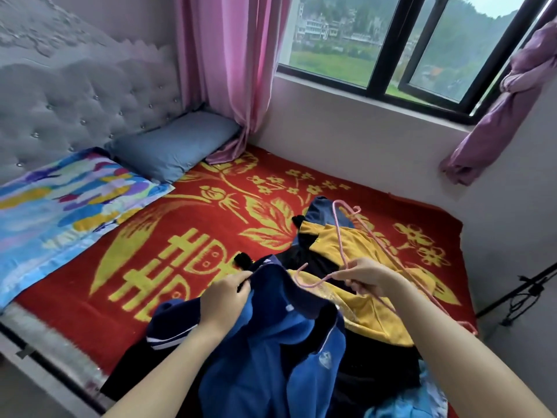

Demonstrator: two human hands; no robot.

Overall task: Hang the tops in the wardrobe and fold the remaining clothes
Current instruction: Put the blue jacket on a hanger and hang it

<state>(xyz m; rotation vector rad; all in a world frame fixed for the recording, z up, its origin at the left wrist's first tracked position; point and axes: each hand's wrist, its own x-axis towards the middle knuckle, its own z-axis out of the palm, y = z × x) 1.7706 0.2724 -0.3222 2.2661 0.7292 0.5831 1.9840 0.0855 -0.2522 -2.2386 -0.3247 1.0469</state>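
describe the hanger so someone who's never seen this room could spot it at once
On the bed's red and gold blanket lies a pile of clothes. Over its yellow top, the right hand holds a thin pink hanger, the only rigid, wire-like thing among the soft fabrics.

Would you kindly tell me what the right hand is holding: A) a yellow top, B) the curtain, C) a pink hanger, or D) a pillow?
C: the right hand pinches the pink hanger just by its hook, above the clothes on the bed, while the left hand grips the blue jacket.
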